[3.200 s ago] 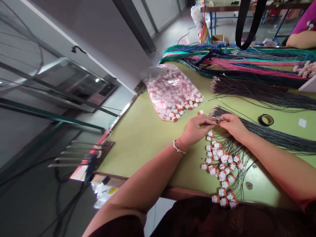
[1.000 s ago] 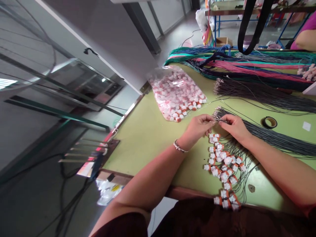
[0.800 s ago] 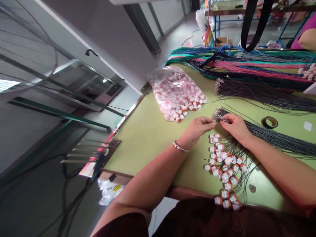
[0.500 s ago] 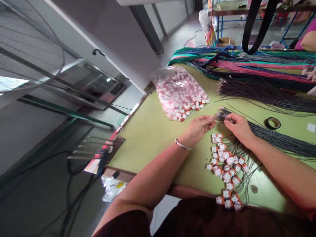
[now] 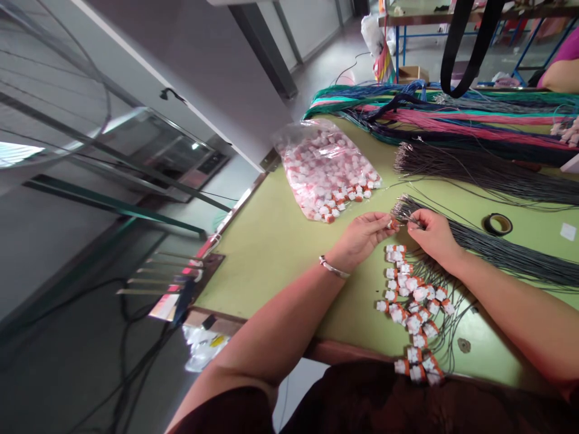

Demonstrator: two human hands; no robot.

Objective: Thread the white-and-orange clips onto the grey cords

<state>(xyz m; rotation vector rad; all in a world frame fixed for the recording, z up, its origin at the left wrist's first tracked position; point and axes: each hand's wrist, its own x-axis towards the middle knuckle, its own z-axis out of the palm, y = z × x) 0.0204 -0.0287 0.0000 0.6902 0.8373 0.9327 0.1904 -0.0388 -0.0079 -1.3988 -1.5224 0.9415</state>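
Between the thumb and fingers of my left hand (image 5: 365,236) is a small orange-and-white connector (image 5: 392,224). Close on its right, my right hand (image 5: 434,236) pinches a thin dark wire, its tip pointing at the connector; whether the tip is inside I cannot tell. Just behind both hands lie the metal-tipped ends of a grey wire bundle (image 5: 479,241). On the near side, several wired connectors (image 5: 418,292) are spread on the green table (image 5: 266,253), their wires running under my right forearm.
A clear plastic bag (image 5: 325,163) of connectors lies beyond my left hand. Further back are a second dark wire bundle (image 5: 479,172) and coloured cables (image 5: 434,120). A tape roll (image 5: 498,225) sits at right. A black strap (image 5: 465,54) hangs above; another person's arm (image 5: 561,72) shows far right.
My right hand has shifted slightly left, bringing the wire tip up to the connector. My left hand stays almost in place. The whole view has drifted slightly.
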